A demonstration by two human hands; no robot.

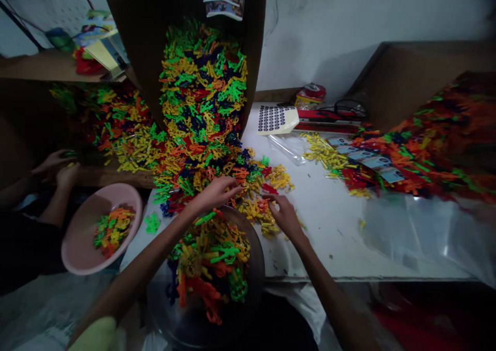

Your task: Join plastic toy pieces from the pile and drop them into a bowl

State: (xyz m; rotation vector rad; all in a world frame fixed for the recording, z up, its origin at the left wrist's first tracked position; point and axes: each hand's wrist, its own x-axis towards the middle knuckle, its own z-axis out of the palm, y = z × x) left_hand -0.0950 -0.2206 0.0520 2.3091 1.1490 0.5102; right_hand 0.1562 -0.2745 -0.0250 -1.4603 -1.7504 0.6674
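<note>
My left hand (219,193) reaches over the near edge of a large heap of small plastic pieces (201,118) in green, yellow, orange, red and dark blue. Its fingers are stretched out and a little apart. To the right, my right hand (285,214) is over a smaller spread of mostly yellow pieces (253,212), fingers half bent and apart beside a few red and orange ones. Below my hands stands a dark round basin (256,268) holding a mound of the same mixed pieces (217,258). The exact shape of the pieces is too small to make out.
An upturned cardboard box (258,46) spills the heap onto the white table (321,247). At left, another person's hands (64,170) work above a pink basin (72,237). A sticker sheet (277,119), printed cards (368,159), clear plastic bags (418,237) and another pile (434,139) lie right.
</note>
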